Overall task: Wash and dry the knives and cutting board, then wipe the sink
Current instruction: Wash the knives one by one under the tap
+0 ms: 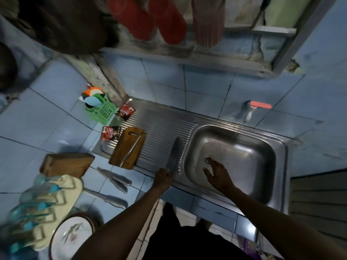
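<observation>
Two bare forearms reach forward from the bottom edge. On the left, the left hand (pixel 163 178) grips the handle of a broad steel knife (pixel 175 153), whose blade lies over the ribbed metal draining board (pixel 163 121) – just beside the basin. On the right, the right hand (pixel 218 175) hovers inside the stainless steel sink basin (pixel 253 147) with fingers relaxed and spread, near the round drain (pixel 209 160), holding nothing. Farther left, a brown wooden cutting board (pixel 127 147) rests on the draining board with a thin knife (pixel 132 148) on it. Three more grey-handled knives (pixel 116 182) lie on the blue tiled surface (pixel 56 117) – near a wooden knife block (pixel 66 164)
</observation>
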